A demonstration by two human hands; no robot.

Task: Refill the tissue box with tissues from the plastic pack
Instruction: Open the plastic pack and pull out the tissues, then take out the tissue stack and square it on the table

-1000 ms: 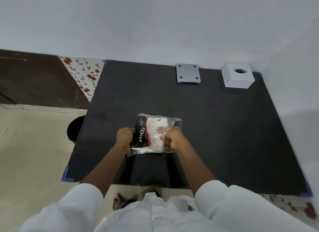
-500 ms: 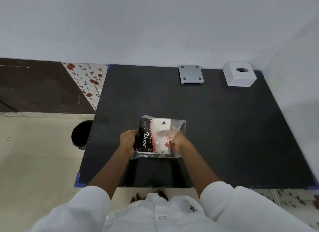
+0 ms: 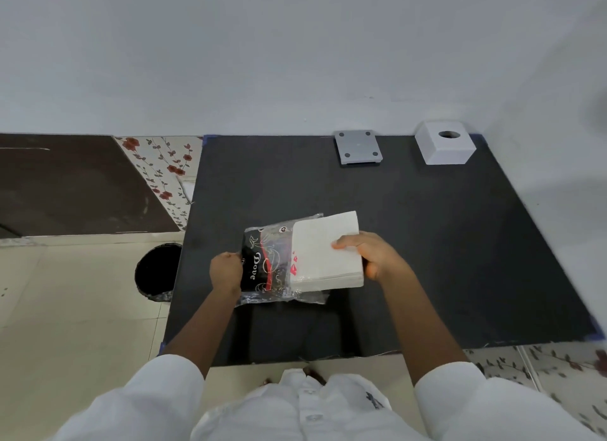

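The right hand grips a thick white stack of tissues, thumb on top and fingers beneath, with the stack about half out of the plastic pack; the left hand is clenched on the pack's closed end, holding it against the pull. Both are over the near middle of the table, while the tissue box, white with a round hole on top, sits at the far right corner, well apart from the hands. The stack looks loose, so a one-sided grip could let the lower sheets fan out or slide off as it clears the pack, and the thin film may cling and drag some back in. The small hole also suggests the box must be opened some other way, or the stack would crumple. The table is matte black and bare but for a grey plate at its far edge. Plain grey wall behind, pale tiled floor, a black bin at the left.
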